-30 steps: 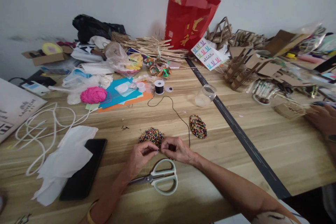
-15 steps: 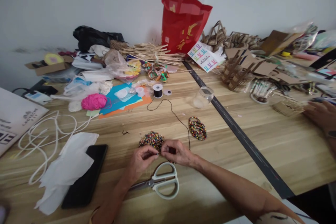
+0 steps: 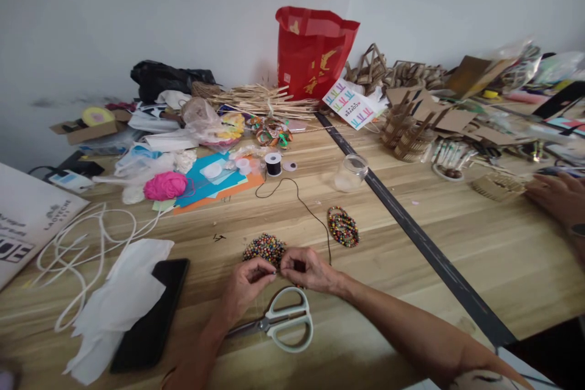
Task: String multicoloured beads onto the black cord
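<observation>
My left hand [image 3: 249, 281] is closed in a pinch on what looks like a tiny bead, at the near edge of a heap of multicoloured beads [image 3: 264, 248]. Fingertips almost touching it, my right hand [image 3: 307, 268] pinches the black cord [image 3: 315, 215], whose end is hidden in the fingers. That cord runs back toward a black spool [image 3: 273, 164]. A few strung beads peek out under the right hand. Scissors with pale handles [image 3: 292, 320] lie just below both hands. To the right rests a coil of strung beads [image 3: 342, 226].
A clear jar [image 3: 351, 172] stands beyond the bead coil. At left lie a black phone [image 3: 153, 317], white paper [image 3: 116, 304] and white cord [image 3: 98, 219]. Pink yarn [image 3: 165, 186] and a red bag [image 3: 315, 52] are farther back. Another person's hand [image 3: 560, 195] rests at far right.
The view has tilted slightly, so the background sits a little lower. Both hands keep their pinch, with a small shift at the fingertips.
</observation>
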### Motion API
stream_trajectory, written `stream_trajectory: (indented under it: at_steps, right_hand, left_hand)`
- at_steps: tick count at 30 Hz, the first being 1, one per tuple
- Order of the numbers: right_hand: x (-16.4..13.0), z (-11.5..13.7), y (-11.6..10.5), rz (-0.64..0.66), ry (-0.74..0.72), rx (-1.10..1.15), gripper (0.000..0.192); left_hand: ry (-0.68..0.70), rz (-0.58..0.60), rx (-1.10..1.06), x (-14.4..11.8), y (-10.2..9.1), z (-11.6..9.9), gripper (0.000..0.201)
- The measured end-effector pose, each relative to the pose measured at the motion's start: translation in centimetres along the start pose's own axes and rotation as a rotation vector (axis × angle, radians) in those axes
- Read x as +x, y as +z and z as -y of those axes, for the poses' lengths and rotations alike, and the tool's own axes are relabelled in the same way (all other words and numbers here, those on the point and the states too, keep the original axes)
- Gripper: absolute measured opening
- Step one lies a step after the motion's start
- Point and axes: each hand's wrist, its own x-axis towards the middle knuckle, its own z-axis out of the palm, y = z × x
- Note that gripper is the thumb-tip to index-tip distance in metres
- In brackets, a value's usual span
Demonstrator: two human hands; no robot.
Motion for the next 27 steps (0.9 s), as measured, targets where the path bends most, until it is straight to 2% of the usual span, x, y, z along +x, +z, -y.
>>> stream_trajectory:
  at_steps: [27]
  right_hand:
    - [-0.01, 0.25, 0.07, 0.009, 0.015, 0.001, 0.005]
  left_hand:
    - [0.000, 0.007, -0.035, 0.02, 0.05, 0.36, 0.008]
